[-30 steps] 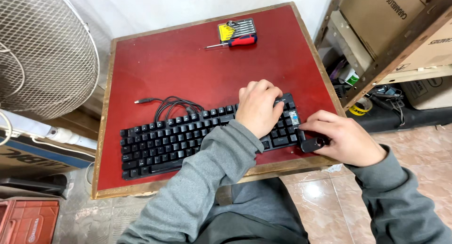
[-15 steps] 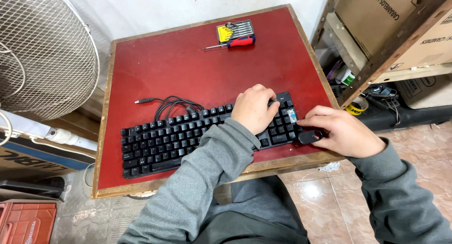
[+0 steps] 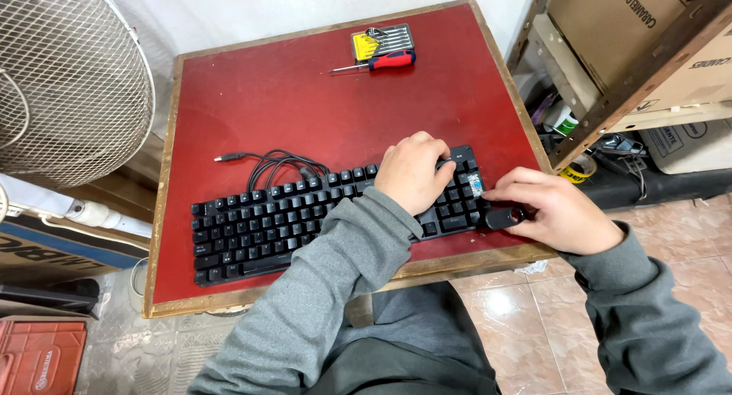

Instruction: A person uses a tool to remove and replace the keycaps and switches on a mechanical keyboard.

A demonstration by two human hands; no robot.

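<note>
The black keyboard (image 3: pixel 305 219) lies along the near edge of the red table (image 3: pixel 305 97), its right end close to the table's right corner. My left hand (image 3: pixel 415 174) rests palm-down on the keys toward the keyboard's right end, fingers curled together over the top row; it clasps nothing that I can make out. My right hand (image 3: pixel 553 212) sits just beside the keyboard's right end, thumb and fingers closed around a small black object (image 3: pixel 503 217) that touches the keyboard's right edge. Both my arms wear grey sleeves.

Behind the keyboard, its black cable (image 3: pixel 282 165) lies in loose loops, the plug end pointing left. Well beyond the keyboard, near the table's far edge, a screwdriver (image 3: pixel 381 61) with a red and blue handle lies just in front of a small bit set (image 3: pixel 383 41). Left of the keyboard, off the table, stands a wire-grilled fan (image 3: pixel 69 82). Right of the keyboard, off the table, are cardboard boxes (image 3: pixel 610 21) on a shelf.
</note>
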